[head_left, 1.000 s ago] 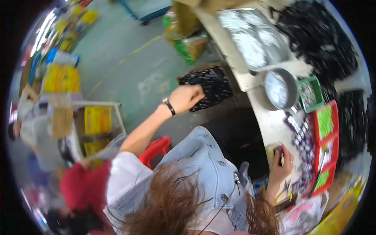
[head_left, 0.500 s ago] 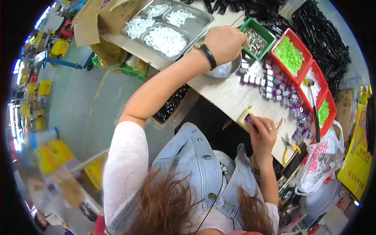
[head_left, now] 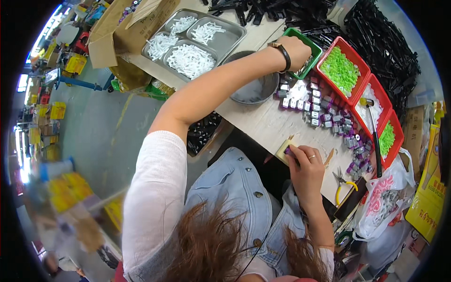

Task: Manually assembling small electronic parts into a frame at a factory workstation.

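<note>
My left hand (head_left: 297,50) reaches down into a green bin (head_left: 314,64) of small metal pins. Its fingers are bent downward and hidden behind the back of the hand. Near the table's front edge, my right hand (head_left: 307,170) is closed on a small purple part (head_left: 288,151), pinched against a cream block (head_left: 282,153). Several rows of similar purple-and-silver parts (head_left: 314,104) lie on the table beyond it. A round metal bowl (head_left: 251,95) stands under my left forearm, partly covered by it.
Red bins (head_left: 350,99) hold green and white pieces; a hammer (head_left: 375,136) leans across them. Yellow-handled pliers (head_left: 345,185) lie right of my right hand. A metal tray (head_left: 224,40) with white pieces is at the far left, black parts (head_left: 383,61) at the far right.
My left hand has moved right and a little down, from beside the green bin to over its pins. My right hand keeps the purple part at the block, shifted slightly left and down.
</note>
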`<state>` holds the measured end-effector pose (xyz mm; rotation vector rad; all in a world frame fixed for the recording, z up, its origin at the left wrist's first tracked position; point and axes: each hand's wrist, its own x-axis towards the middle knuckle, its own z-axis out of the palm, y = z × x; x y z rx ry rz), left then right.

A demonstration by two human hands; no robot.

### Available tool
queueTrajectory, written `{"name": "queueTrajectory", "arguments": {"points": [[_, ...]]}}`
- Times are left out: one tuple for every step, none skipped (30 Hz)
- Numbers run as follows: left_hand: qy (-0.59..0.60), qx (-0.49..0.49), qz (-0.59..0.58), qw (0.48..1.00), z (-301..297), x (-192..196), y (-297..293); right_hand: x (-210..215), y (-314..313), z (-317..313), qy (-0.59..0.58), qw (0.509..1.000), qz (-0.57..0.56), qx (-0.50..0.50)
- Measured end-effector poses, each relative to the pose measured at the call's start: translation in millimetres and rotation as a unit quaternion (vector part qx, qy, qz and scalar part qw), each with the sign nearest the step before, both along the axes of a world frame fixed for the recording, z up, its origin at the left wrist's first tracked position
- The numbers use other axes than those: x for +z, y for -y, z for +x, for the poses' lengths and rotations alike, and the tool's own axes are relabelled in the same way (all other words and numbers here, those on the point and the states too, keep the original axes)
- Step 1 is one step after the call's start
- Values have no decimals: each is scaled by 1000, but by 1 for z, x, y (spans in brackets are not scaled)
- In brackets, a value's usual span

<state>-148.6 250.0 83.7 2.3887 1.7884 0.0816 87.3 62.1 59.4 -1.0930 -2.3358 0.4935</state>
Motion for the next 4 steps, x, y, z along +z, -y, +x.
{"name": "queueTrajectory", "arguments": {"points": [[-10, -2, 16, 1000, 2, -6, -3, -3, -2, 2, -22, 1000, -17, 1], [-20, -4, 31, 999, 3, -14, -9, -8, -6, 5, -44, 998, -34, 2], [-31, -2, 52, 998, 3, -15, -12, -11, -10, 9, -67, 997, -46, 7], [-43, -8, 24, 999, 5, -16, -14, -16, -9, 14, -50, 997, -65, 6]]}}
